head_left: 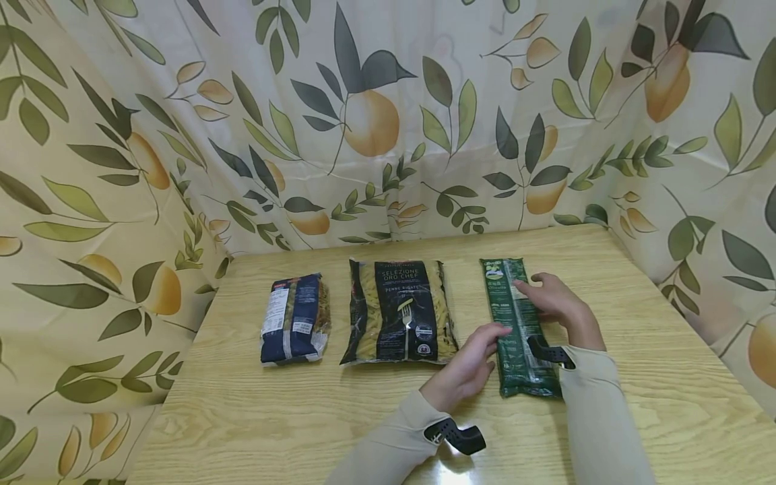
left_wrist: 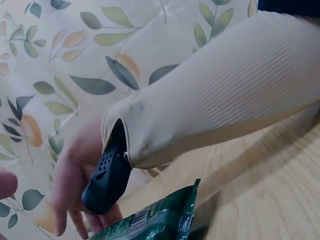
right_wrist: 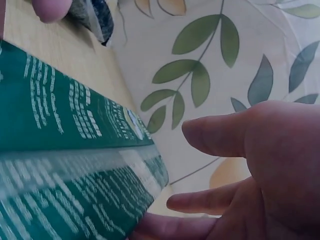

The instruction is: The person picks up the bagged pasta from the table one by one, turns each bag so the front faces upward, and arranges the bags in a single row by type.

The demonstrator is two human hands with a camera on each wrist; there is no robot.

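Closest to me, the left sleeve [head_left: 388, 444] reaches in over the bench [head_left: 273, 417] from the near left of the green packet, and the right sleeve [head_left: 606, 417] runs just right of its near end. A black wrist device [head_left: 456, 435] sticks out at the left cuff, and a matching black mount [head_left: 548, 351] at the right one shows against the green packet. My left hand [head_left: 465, 367] is beside the green packet's left edge, its grasp loose, the fingertips at that edge; whether they press on it I cannot tell. The green packet [head_left: 521, 323] itself lies lengthwise on the bench between my two hands, long and slim, with white print and a pale strip down its middle. My right hand [head_left: 560, 303] is at the right edge of its far half, unclenched and holding nothing, thumb and fingers extended. Left of the green packet, past my left hand, lies a black-and-clear bag of penne [head_left: 403, 313] with a fork pictured on it; further left again stands or lies a smaller navy packet [head_left: 294, 320] with white labels. Beyond the green packet hangs a curtain [head_left: 436, 40] printed with leaves and orange fruit.
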